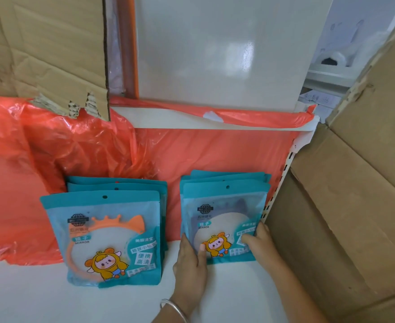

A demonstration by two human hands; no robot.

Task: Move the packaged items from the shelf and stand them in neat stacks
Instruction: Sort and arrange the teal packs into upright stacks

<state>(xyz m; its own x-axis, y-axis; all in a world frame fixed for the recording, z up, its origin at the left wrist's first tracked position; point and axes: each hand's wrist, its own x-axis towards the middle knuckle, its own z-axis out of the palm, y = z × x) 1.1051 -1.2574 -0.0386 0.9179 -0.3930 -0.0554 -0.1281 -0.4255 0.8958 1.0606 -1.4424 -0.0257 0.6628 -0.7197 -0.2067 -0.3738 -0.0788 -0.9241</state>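
Note:
Two stacks of teal mirror packets stand leaning against the orange plastic at the back of a white shelf (52, 299). The left stack (112, 234) shows an orange crowned mirror in its front packet. The right stack (224, 217) shows a pale mirror in front. My left hand (190, 259) grips the lower left edge of the right stack, thumb on the front packet. My right hand (259, 241) holds the stack's lower right edge, thumb pressed on the front. Both stacks stand upright, slightly fanned.
Orange plastic sheeting (52, 148) covers the shelf back. A torn cardboard sheet (45, 50) leans at the upper left. A large cardboard box (355, 206) stands close on the right, next to the slotted shelf upright (282, 178). A cream panel (219, 47) rises behind.

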